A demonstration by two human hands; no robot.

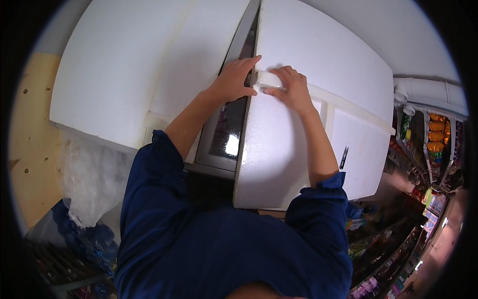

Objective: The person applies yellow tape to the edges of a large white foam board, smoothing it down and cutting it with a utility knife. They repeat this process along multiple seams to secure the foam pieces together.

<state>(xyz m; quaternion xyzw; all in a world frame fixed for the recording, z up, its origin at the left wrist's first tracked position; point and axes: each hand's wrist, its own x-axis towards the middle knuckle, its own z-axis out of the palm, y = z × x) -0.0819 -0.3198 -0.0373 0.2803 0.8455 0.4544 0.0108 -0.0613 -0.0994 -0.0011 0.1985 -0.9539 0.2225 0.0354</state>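
Observation:
In the head view, my right hand (295,88) has its thumb and fingers around a small white foam block (269,79), which lies at the left edge of a large white foam panel (287,149). My left hand (235,80) is just left of that block, thumb and fingers spread, holding nothing. Its fingertips are at the panel's edge; whether they press on it cannot be told. Foam strips (351,106) run across the right panel from the block's side. Between this panel and a second white foam panel (112,67) on the left, a glossy dark surface with a grey frame (220,149) shows.
Small black thread snips (344,157) lie on the right panel. Clear plastic sheeting (93,175) hangs below the left panel, beside a knotted wooden board (35,142). Shelves with orange packets (436,132) and other goods stand to the right. A white wall (354,26) rises behind.

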